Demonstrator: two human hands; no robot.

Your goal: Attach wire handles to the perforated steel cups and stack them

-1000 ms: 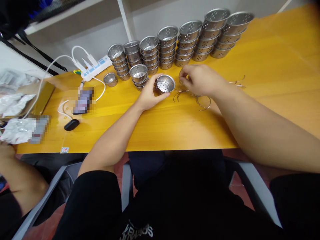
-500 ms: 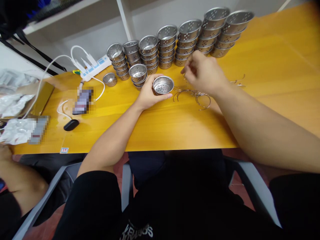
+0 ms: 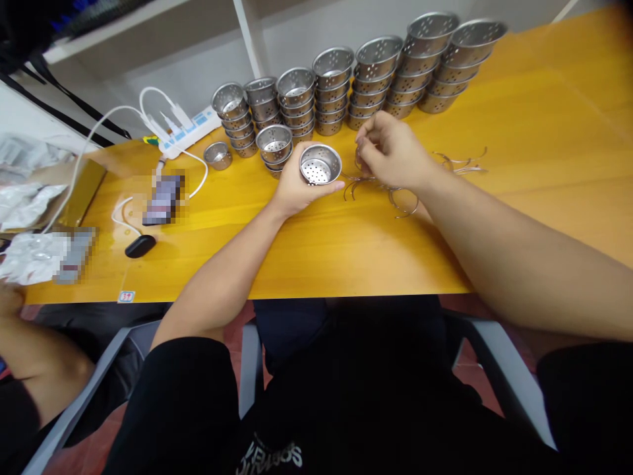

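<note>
My left hand is closed around a small perforated metal cup, thumb along its near side, its open mouth tilted up toward me. Holes dot the cup's bottom. To the right, my right hand pinches a thin curved wire, mostly hidden by the fingers, a short way from the cup. Below and beside that hand lie several loose curved wires on the table. More curved wires lie beyond the right wrist. Just behind my left hand stands a short stack of cups.
Tall stacks of perforated cups line the back of the yellow table. A single cup stands near a white power strip with cables. A phone and black case lie left. Another person's arm is at far left.
My right hand has moved slightly down, its fingers still pinched. The cup in my left hand has tipped slightly more toward me, showing more of its bottom.
</note>
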